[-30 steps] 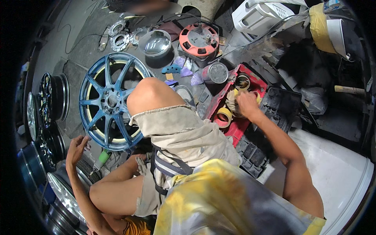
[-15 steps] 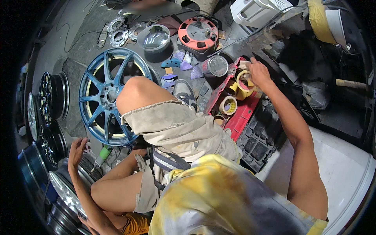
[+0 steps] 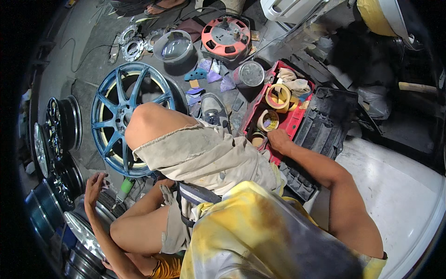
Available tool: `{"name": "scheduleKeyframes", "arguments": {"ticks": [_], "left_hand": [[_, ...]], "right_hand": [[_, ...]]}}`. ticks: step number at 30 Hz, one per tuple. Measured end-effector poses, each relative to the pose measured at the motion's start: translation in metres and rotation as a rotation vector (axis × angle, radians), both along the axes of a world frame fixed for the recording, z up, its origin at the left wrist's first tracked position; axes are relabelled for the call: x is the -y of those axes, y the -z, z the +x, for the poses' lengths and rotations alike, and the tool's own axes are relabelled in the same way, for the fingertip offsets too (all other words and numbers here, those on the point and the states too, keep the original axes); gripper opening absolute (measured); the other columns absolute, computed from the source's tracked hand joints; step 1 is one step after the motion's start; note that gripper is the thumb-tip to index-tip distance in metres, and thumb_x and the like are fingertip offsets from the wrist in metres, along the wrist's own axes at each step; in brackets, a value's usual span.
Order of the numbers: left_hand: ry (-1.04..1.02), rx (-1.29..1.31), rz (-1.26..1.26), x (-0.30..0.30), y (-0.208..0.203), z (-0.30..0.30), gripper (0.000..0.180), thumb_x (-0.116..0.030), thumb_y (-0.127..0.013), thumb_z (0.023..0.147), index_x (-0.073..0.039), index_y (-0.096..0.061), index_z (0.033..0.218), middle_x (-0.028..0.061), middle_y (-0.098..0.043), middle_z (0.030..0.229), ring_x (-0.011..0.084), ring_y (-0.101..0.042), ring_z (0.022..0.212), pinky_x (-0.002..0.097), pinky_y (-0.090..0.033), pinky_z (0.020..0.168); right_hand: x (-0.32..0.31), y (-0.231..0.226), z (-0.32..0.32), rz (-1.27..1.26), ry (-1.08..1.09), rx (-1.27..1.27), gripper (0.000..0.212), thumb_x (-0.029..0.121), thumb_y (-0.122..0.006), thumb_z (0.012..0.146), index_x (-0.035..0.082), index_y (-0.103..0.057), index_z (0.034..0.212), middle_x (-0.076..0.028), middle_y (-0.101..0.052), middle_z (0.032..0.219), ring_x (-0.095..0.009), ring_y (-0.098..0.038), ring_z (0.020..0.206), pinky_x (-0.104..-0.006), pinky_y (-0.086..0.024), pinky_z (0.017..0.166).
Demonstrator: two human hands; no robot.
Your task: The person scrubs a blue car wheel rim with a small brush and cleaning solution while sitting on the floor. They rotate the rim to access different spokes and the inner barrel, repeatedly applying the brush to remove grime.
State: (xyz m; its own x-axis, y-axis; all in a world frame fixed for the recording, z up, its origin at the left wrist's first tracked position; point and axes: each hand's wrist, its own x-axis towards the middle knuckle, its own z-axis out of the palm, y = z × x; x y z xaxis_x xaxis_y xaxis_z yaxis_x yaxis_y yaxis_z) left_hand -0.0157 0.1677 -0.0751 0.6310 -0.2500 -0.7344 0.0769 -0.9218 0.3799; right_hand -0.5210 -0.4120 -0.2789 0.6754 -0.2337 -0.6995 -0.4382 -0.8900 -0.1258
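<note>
Toolbox [image 3: 293, 120], red and open-topped, just right of the bent knee [image 3: 149, 117]. Down at its near edge, right hand [image 3: 279, 141], fingers mostly hidden beneath the knuckles; impossible to make out how wide the grip or whether closed on anything. Inside, tape rolls [image 3: 278, 109] in cream and yellow, tilted, with crumpled beige cloth [image 3: 297, 86] toward the far end. Along its right side, ribbed black panel [image 3: 320, 123]. Well apart, left hand [image 3: 95, 186] raised near blue spoked wheel [image 3: 123, 116], fingers loosely bent, uncurled from the palm.
</note>
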Motion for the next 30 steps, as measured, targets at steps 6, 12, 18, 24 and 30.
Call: {"name": "scheduleKeyframes", "arguments": {"ticks": [6,12,18,24,30], "left_hand": [[-0.068,-0.045,-0.031,0.005,0.0,-0.003,0.044,-0.04,-0.062,0.11,0.002,-0.075,0.111,0.0022,-0.066,0.079,0.0115,-0.063,0.071,0.0273,-0.047,0.066],[-0.024,-0.022,0.001,0.019,-0.006,-0.002,0.047,-0.043,-0.061,0.11,0.002,-0.075,0.114,0.0043,-0.071,0.08,0.0114,-0.064,0.071,0.0266,-0.048,0.066],[-0.033,-0.033,-0.029,0.009,0.001,-0.003,0.046,-0.043,-0.062,0.11,0.001,-0.075,0.116,0.0037,-0.07,0.083,0.0114,-0.064,0.071,0.0261,-0.047,0.065],[-0.119,-0.108,0.019,0.003,0.003,-0.002,0.047,-0.044,-0.062,0.11,0.0,-0.075,0.117,0.0036,-0.069,0.083,0.0123,-0.065,0.072,0.0266,-0.048,0.065],[-0.111,-0.075,0.044,0.015,-0.002,-0.001,0.047,-0.047,-0.061,0.11,-0.002,-0.074,0.119,0.0041,-0.07,0.083,0.0133,-0.067,0.072,0.0274,-0.051,0.067]], "right_hand": [[-0.015,0.023,-0.007,0.104,0.429,-0.107,0.049,0.045,-0.084,0.082,0.0,-0.079,0.099,-0.024,-0.079,0.103,-0.039,-0.078,0.1,-0.0468,-0.062,0.088],[-0.039,0.052,-0.01,-0.179,0.277,0.115,0.022,0.025,-0.075,0.086,0.004,-0.08,0.088,-0.019,-0.079,0.094,-0.036,-0.078,0.089,-0.0495,-0.062,0.075],[-0.02,0.031,-0.008,-0.164,0.288,0.084,0.022,0.022,-0.075,0.086,0.002,-0.079,0.093,-0.023,-0.078,0.096,-0.037,-0.078,0.093,-0.0524,-0.061,0.079],[0.052,-0.066,0.027,-0.307,0.594,0.066,0.026,0.022,-0.084,0.078,0.004,-0.081,0.097,-0.022,-0.079,0.101,-0.038,-0.077,0.102,-0.0489,-0.062,0.09],[0.102,-0.103,0.042,-0.312,0.645,0.182,0.042,0.039,-0.086,0.081,0.001,-0.081,0.098,-0.027,-0.078,0.104,-0.044,-0.076,0.101,-0.0521,-0.06,0.091]]}}
